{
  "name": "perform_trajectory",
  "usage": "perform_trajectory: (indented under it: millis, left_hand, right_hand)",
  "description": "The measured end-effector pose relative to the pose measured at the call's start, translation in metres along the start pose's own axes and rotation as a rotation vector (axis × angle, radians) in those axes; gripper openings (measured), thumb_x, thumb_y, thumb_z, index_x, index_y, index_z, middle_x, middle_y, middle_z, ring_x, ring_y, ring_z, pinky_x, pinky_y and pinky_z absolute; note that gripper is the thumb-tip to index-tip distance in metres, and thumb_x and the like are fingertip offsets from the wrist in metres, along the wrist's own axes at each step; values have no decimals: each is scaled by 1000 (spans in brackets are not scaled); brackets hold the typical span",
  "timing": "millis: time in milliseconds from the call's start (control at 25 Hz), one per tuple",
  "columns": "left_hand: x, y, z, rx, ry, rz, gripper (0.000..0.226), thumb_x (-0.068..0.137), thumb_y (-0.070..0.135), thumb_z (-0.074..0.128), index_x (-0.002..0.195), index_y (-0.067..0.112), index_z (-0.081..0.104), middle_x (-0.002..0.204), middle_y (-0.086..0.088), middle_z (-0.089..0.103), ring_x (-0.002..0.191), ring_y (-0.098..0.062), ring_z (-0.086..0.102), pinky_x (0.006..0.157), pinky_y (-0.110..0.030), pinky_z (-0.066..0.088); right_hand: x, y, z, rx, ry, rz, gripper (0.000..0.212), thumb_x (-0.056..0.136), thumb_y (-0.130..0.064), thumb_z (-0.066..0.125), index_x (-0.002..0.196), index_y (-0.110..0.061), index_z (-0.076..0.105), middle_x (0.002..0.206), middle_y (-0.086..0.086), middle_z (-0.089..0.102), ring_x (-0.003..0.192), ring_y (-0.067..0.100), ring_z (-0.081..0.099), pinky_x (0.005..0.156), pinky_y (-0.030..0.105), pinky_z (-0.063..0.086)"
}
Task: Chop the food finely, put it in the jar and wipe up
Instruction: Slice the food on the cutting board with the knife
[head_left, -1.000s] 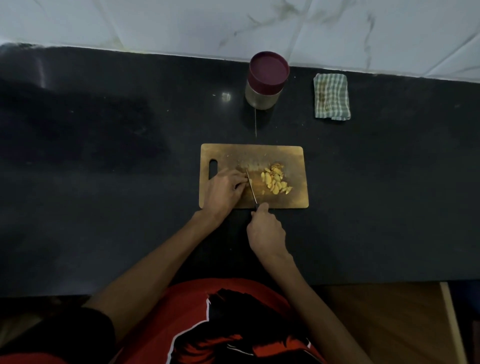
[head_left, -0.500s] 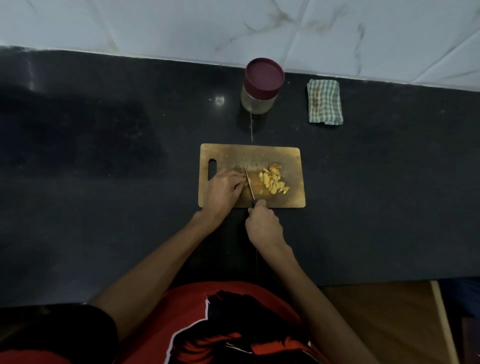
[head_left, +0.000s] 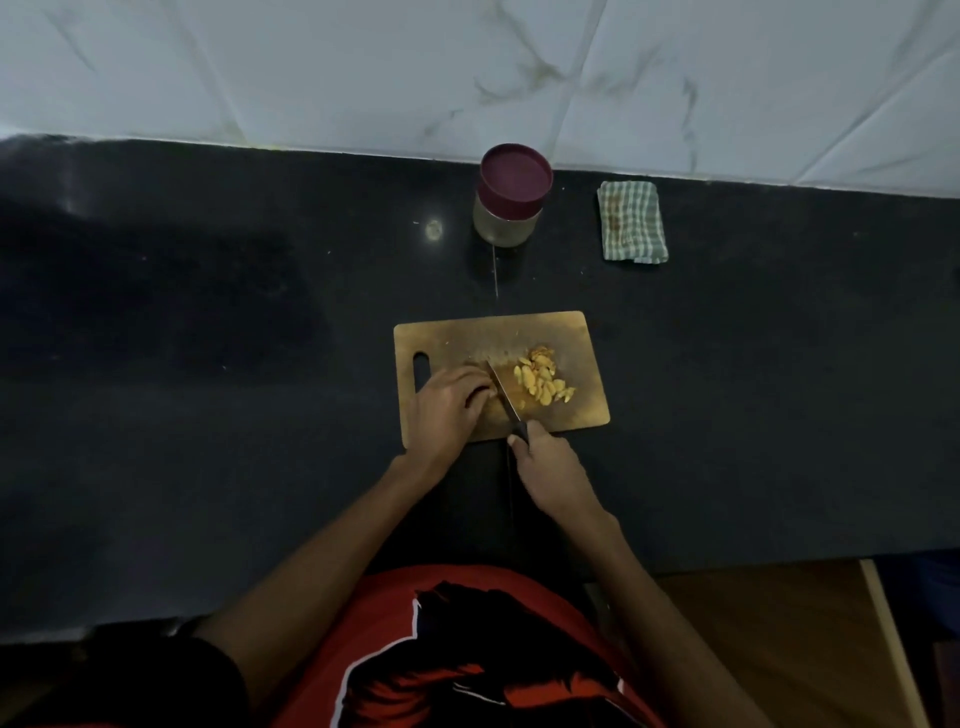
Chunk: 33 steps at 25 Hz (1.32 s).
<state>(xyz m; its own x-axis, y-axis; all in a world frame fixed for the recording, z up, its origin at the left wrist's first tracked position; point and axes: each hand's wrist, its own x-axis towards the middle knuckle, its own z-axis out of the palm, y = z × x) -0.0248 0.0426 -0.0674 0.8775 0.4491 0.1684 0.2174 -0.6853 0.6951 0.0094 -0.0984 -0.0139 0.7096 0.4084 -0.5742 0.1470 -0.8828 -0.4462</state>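
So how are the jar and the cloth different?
The jar is round and stands upright with a maroon lid on; the cloth is flat, folded and rectangular. The jar is plain; the cloth is green-and-white checked with a brownish stain. Both sit at the back of the dark counter, beyond the board, untouched by either hand.

A home kitchen is showing here: a dark polished stone bench (head_left: 208, 364) is running across the middle of the frame, with white marble-veined wall tiles (head_left: 363, 67) filling the top. A wooden chopping board (head_left: 571, 415) is lying at centre, a maroon-lidded jar (head_left: 511, 195) and a folded checked dishcloth (head_left: 631, 221) sitting above it.
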Motion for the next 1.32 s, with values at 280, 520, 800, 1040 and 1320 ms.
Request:
perform_trajectory:
  millis: [280, 520, 800, 1040, 1320]
  left_hand:
    - [1, -1, 1, -10, -28, -25, 14, 81, 16, 70, 94, 15, 75, 102, 3, 71, 96, -12, 63, 77, -31, 53]
    - [5, -2, -1, 12, -78, -11, 15, 83, 14, 68, 96, 13, 74, 101, 0, 70, 95, -15, 63, 77, -36, 54]
    - [4, -4, 2, -3, -20, 10, 12, 79, 11, 70, 90, 11, 76, 93, -1, 72, 86, -15, 66, 69, -26, 52]
    - [3, -2, -2, -7, -31, 18, 14, 79, 10, 70, 92, 13, 76, 94, 0, 72, 86, -14, 66, 69, -29, 54]
    - [2, -2, 1, -2, 0, -15, 13, 81, 14, 70, 92, 16, 76, 95, 4, 72, 87, -10, 65, 68, -28, 54]
  right_hand:
    - [-9, -8, 10, -177, 131, -37, 23, 106, -27, 34, 117, -10, 45, 106, 14, 66, 99, 32, 64, 70, 37, 41]
    - [-5, -15, 14, -175, 112, 15, 17, 106, -23, 34, 113, -11, 44, 107, 13, 66, 99, 30, 65, 67, 35, 39]
    - [3, -20, 8, -180, 66, 25, 17, 105, -22, 36, 111, -8, 44, 110, 16, 64, 101, 33, 63, 70, 38, 41]
    - [26, -41, -1, -185, 41, 27, 23, 101, -13, 41, 122, -5, 45, 117, 18, 63, 109, 35, 61, 81, 42, 47]
    - [11, -19, 4, -182, 27, 30, 23, 105, -26, 36, 117, -9, 46, 115, 17, 63, 106, 35, 61, 79, 43, 45]
